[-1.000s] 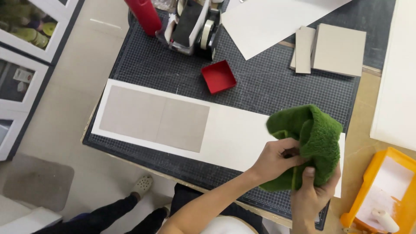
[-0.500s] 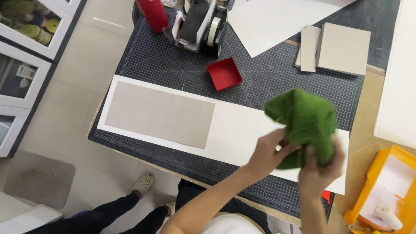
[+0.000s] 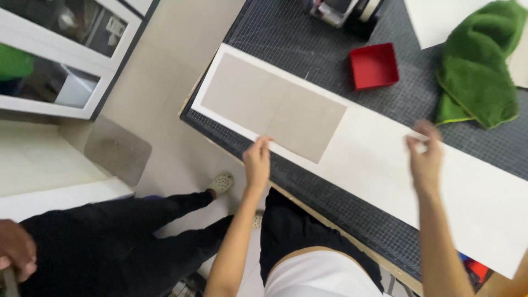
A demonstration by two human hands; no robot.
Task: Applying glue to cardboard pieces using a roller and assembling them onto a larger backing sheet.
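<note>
The long white sheet (image 3: 379,165) lay flat on the dark grid cutting mat (image 3: 286,38), its long axis running from the far left down to the near right, roughly along the table's near edge. Two grey boards (image 3: 273,105) sat side by side on its left part, aligned with that same axis.

Your left hand (image 3: 257,164) rested at the sheet's near edge, fingertips touching the paper just at the near corner of the grey boards, fingers extended and gripping nothing. Your right hand (image 3: 425,158) hovered over the middle of the sheet with fingers loosely curled; motion blur hid whether it pinched anything.

Half a second earlier both of your hands were holding the green towel (image 3: 478,66) above the right part of the sheet. By this moment you had let it go, and it lay crumpled on the mat at the far right, apart from your hands and just beyond the sheet's far edge.

A small red tray (image 3: 374,66) stood on the mat between the towel and the boards, clear of the sheet. Another person in dark clothing (image 3: 110,247) stood at the near left, beside the table.
</note>
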